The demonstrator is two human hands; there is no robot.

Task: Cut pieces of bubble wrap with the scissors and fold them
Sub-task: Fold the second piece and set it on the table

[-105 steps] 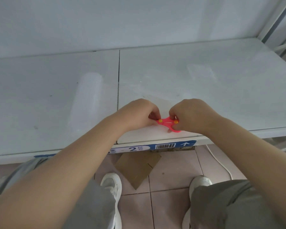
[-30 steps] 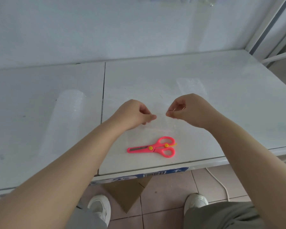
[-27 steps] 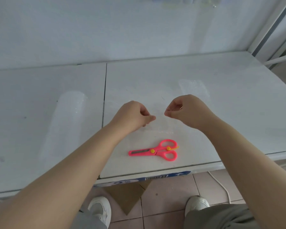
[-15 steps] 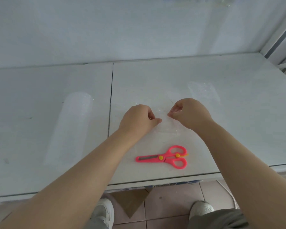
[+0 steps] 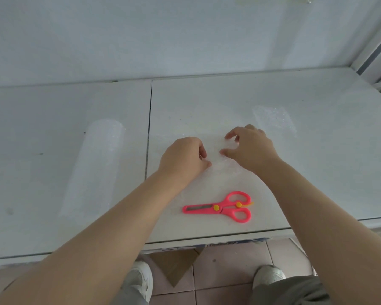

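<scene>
One white table made of two panels was seen, with a seam running between them. One roll of bubble wrap was laid lengthwise on the left panel, well apart from the hands. Two loose pieces of bubble wrap were counted on the right panel: a clear sheet under both hands, and a smaller piece lying flat just beyond the right hand. No container was shown.

The left hand was curled narrow, its fingertips pinched onto the left part of the sheet. The right hand was held half spread, thumb and fingers pressed down on the right part of the sheet; whether an edge was gripped could not be told, since the film was nearly invisible against the table.

One pair of pink scissors with yellow rivets was left closed near the front edge, blades pointing left, touched by neither hand. Two pale shoes were seen on the tiled floor below.
</scene>
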